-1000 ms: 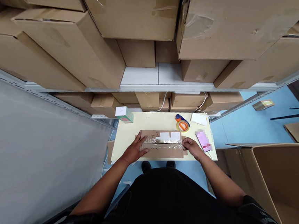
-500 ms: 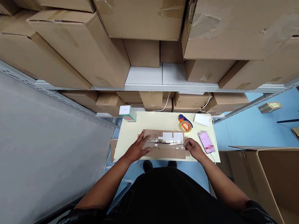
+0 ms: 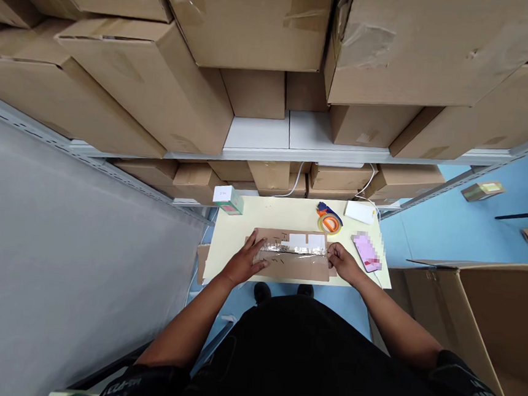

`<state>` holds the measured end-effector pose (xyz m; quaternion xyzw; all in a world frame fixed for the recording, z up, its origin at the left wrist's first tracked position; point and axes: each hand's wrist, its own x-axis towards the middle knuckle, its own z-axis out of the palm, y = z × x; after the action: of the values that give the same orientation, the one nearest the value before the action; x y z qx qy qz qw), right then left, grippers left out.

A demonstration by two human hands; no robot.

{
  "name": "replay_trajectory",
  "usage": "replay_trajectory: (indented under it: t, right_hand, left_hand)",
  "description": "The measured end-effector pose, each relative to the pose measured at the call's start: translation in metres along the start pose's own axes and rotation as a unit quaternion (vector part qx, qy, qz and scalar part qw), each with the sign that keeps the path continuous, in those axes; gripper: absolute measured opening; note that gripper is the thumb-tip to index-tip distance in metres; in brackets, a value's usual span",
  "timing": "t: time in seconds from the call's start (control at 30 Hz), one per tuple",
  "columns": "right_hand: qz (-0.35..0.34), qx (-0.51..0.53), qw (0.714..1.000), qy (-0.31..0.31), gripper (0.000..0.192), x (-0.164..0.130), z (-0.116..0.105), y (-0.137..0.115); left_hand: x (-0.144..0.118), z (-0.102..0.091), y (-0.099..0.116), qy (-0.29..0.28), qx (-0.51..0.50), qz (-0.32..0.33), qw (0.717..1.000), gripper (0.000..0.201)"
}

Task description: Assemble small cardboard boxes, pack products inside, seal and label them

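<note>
At your far left runs a plain grey wall (image 3: 58, 229). Next to it, a light-grey metal shelving rack (image 3: 258, 155) stretches across in front of you, loaded with brown cardboard boxes (image 3: 149, 83) on two visible levels. Beneath the upper level stands your pale-yellow rectangular table (image 3: 286, 206), with a small white-and-green box-shaped carton (image 3: 230, 200) at its far left corner.

Your left hand (image 3: 242, 262) rests on the left end of a flat, oblong brown cardboard package (image 3: 297, 270), its fingers spread across the top and its thumb held apart, nearer your body. The package lies along the near side of the table, between your two hands; a glossy strip of clear plastic tape (image 3: 296, 251) runs lengthwise over it, with white patches and dark pen marks beside the strip.

Beyond the package's right end lies a blue-and-orange tape dispenser with a yellowish roll (image 3: 330, 223). Your right hand (image 3: 342, 263) is at that same end, fingers curled in; you cannot tell from here whether they pinch the tape or the cardboard edge. Past it are a flat white rectangular box (image 3: 359, 212) and a pink-screened phone (image 3: 366, 254). Farther right, a large open brown cardboard carton (image 3: 439, 306) stands beside you, over the blue floor (image 3: 397, 234).
</note>
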<state>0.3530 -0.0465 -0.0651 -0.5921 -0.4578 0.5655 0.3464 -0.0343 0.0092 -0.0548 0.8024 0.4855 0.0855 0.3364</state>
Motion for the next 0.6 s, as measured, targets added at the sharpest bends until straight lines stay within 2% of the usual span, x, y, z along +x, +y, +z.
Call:
replay_trajectory:
  t: [0.1,0.27,0.43,0.6]
  right_hand:
    - [0.009,0.064,0.996,0.057,0.021,-0.003,0.014,0.009]
    - [0.03,0.05,0.988,0.146,0.025,-0.004,0.034,0.028]
    - [0.071,0.032,0.986,0.146,0.03,0.003,0.039,0.037]
    - [0.101,0.022,0.989,0.104,0.041,0.004,0.028,0.028]
  left_hand:
    - [0.0,0.0,0.001,0.0,0.001,-0.004,1.0,0.077]
    - [0.001,0.0,0.003,-0.003,-0.007,-0.011,1.0,0.077]
    - [0.001,-0.001,0.002,-0.005,-0.027,-0.007,1.0,0.078]
    - [0.002,0.0,-0.001,0.003,-0.027,-0.008,1.0,0.077]
